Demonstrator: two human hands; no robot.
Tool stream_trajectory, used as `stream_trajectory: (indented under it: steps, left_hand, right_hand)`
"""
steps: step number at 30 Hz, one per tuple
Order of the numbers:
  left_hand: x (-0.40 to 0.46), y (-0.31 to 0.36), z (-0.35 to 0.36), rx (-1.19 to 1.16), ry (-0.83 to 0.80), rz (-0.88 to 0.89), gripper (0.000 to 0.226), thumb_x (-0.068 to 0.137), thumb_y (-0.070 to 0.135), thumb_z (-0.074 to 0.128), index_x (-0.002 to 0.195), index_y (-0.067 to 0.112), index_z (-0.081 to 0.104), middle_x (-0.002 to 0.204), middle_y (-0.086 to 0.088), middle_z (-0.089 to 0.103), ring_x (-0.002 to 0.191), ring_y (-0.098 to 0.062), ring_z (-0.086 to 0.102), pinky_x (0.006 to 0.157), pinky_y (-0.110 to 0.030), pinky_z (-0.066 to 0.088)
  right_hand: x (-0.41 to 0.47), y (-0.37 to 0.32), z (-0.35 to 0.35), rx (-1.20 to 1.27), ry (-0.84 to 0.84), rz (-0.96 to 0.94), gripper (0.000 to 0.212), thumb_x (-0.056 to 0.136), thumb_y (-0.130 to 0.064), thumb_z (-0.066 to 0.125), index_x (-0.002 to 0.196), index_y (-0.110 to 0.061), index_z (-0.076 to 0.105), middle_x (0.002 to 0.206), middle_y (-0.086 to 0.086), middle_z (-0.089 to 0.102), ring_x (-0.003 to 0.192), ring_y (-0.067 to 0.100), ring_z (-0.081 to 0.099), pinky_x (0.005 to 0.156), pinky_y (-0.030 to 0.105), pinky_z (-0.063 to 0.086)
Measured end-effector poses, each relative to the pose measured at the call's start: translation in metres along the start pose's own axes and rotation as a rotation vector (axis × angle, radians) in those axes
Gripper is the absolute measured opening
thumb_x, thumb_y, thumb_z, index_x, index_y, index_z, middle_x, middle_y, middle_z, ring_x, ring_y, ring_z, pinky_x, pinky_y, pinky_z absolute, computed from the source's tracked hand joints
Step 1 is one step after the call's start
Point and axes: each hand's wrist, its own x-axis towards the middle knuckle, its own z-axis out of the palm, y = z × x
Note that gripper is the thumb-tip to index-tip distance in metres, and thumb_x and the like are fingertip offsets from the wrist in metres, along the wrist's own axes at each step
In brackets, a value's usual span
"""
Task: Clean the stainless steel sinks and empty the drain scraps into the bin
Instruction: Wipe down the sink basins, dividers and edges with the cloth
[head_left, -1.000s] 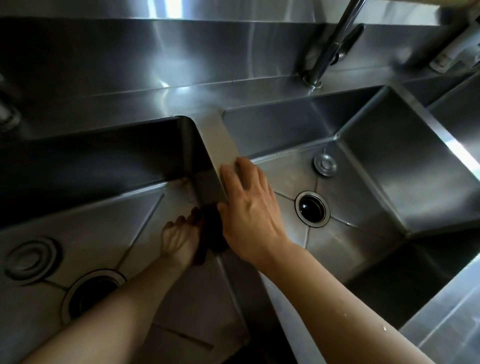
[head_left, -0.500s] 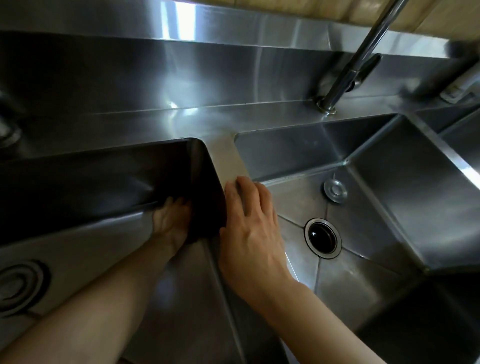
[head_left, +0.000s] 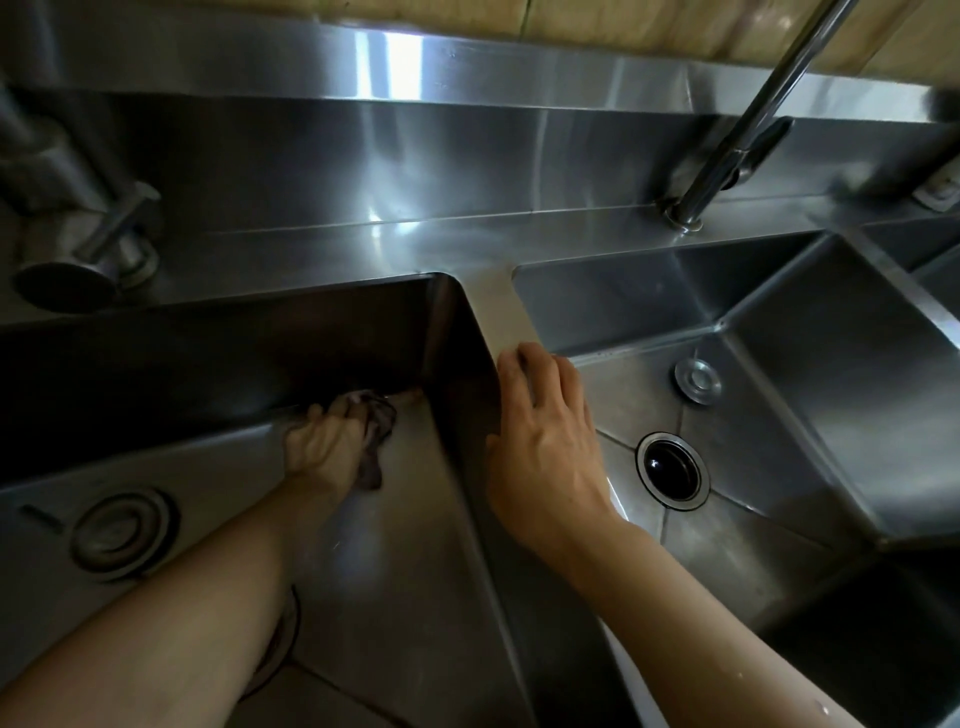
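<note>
Left hand (head_left: 332, 441) works deep in the left sink (head_left: 395, 545), fingers curled around a dark cloth (head_left: 375, 435) and pressing it into the seam where the basin floor meets the back wall, close to the far corner; this placement suits scrubbing residue out of the corner joint. Right hand (head_left: 545, 441) rests on the divider (head_left: 501, 317) between the basins, fingers fairly straight and spread over its edge, holding nothing; judged as a brace that steadies the body during the reach. Right sink (head_left: 779, 395) lies just beyond the right hand, with its drain (head_left: 672, 470) beside the knuckles and a round stopper (head_left: 697, 380) further off toward the back wall. Drain ring of the left sink (head_left: 122, 532) sits near the left forearm. Scraps in either drain cannot be made out. No brands, labels or legible writing appear on any surface
</note>
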Motion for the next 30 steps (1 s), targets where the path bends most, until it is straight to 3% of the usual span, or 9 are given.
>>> stream_trajectory:
  steps: [5, 8, 10, 12, 14, 18, 22, 26, 30]
  left_hand:
    - [-0.011, -0.023, -0.006, -0.195, -0.048, -0.036, 0.047, 0.094, 0.034, 0.049, 0.140, 0.027, 0.040, 0.147, -0.002, 0.038, 0.122, -0.029, 0.046, 0.097, -0.033, 0.040]
    - [-0.019, -0.033, -0.024, -0.362, -0.142, 0.019, 0.061, 0.088, 0.031, 0.058, 0.144, 0.027, 0.034, 0.148, -0.006, 0.036, 0.127, -0.032, 0.045, 0.102, -0.038, 0.039]
    - [-0.033, -0.042, -0.036, -0.410, -0.105, 0.042, 0.056, 0.086, 0.029, 0.060, 0.138, 0.026, 0.039, 0.139, -0.007, 0.041, 0.123, -0.031, 0.048, 0.097, -0.040, 0.042]
    - [-0.055, -0.057, -0.048, -0.437, -0.055, 0.035, 0.051, 0.083, 0.018, 0.061, 0.132, 0.023, 0.045, 0.133, -0.007, 0.045, 0.120, -0.031, 0.051, 0.094, -0.041, 0.044]
    - [-0.076, -0.079, -0.053, -0.404, -0.036, 0.049, 0.062, 0.077, 0.008, 0.062, 0.135, 0.021, 0.043, 0.134, -0.007, 0.046, 0.122, -0.032, 0.049, 0.095, -0.042, 0.044]
    - [-0.103, -0.120, -0.060, -0.277, -0.039, -0.027, 0.067, 0.075, 0.011, 0.070, 0.136, 0.018, 0.042, 0.136, -0.007, 0.045, 0.124, -0.030, 0.046, 0.098, -0.042, 0.043]
    - [-0.117, -0.155, -0.061, -0.188, -0.043, -0.189, 0.068, 0.078, 0.024, 0.072, 0.137, 0.017, 0.038, 0.141, -0.008, 0.037, 0.130, -0.030, 0.035, 0.105, -0.039, 0.035]
    - [-0.115, -0.183, -0.041, -0.150, -0.186, -0.299, 0.106, 0.072, 0.042, 0.078, 0.151, 0.017, 0.013, 0.157, -0.006, 0.012, 0.145, -0.028, 0.011, 0.116, -0.036, 0.014]
    - [-0.104, -0.192, -0.016, -0.171, -0.156, -0.334, 0.109, 0.069, 0.045, 0.080, 0.151, 0.015, 0.015, 0.156, -0.009, 0.019, 0.144, -0.030, 0.014, 0.117, -0.037, 0.014]
  right_hand:
    - [-0.006, -0.009, -0.005, -0.014, -0.006, 0.048, 0.075, 0.078, -0.011, 0.061, 0.146, -0.007, 0.028, 0.153, 0.014, 0.021, 0.141, 0.033, 0.017, 0.116, 0.042, 0.015]
    - [-0.019, -0.032, -0.004, 0.098, 0.207, -0.023, 0.068, 0.069, -0.002, 0.062, 0.134, 0.002, 0.045, 0.141, 0.023, 0.040, 0.129, 0.040, 0.037, 0.109, 0.049, 0.032]
    - [-0.027, -0.051, 0.000, 0.150, 0.234, -0.086, 0.059, 0.067, -0.002, 0.057, 0.126, 0.004, 0.054, 0.135, 0.025, 0.044, 0.123, 0.042, 0.045, 0.103, 0.046, 0.040]
    - [-0.031, -0.071, 0.006, 0.132, 0.111, -0.102, 0.057, 0.070, -0.003, 0.057, 0.128, 0.000, 0.053, 0.139, 0.023, 0.041, 0.126, 0.040, 0.042, 0.103, 0.043, 0.040]
    - [-0.032, -0.092, 0.013, 0.118, -0.121, -0.070, 0.064, 0.080, -0.008, 0.059, 0.141, -0.009, 0.039, 0.151, 0.014, 0.024, 0.138, 0.032, 0.027, 0.111, 0.039, 0.035]
    - [-0.020, -0.115, 0.028, 0.088, -0.377, 0.002, 0.065, 0.089, -0.016, 0.057, 0.147, -0.014, 0.027, 0.153, 0.008, 0.014, 0.138, 0.029, 0.022, 0.112, 0.038, 0.031]
    - [-0.002, -0.122, 0.055, 0.090, -0.436, 0.035, 0.061, 0.089, -0.011, 0.055, 0.145, -0.010, 0.029, 0.148, 0.011, 0.024, 0.131, 0.030, 0.033, 0.107, 0.038, 0.035]
    - [0.026, -0.117, 0.094, 0.110, -0.421, 0.019, 0.072, 0.090, -0.019, 0.059, 0.150, -0.014, 0.018, 0.152, 0.012, 0.023, 0.137, 0.030, 0.025, 0.111, 0.037, 0.025]
    - [0.053, -0.108, 0.129, 0.114, -0.356, -0.025, 0.068, 0.090, -0.018, 0.056, 0.149, -0.014, 0.023, 0.152, 0.013, 0.024, 0.138, 0.032, 0.025, 0.113, 0.034, 0.022]
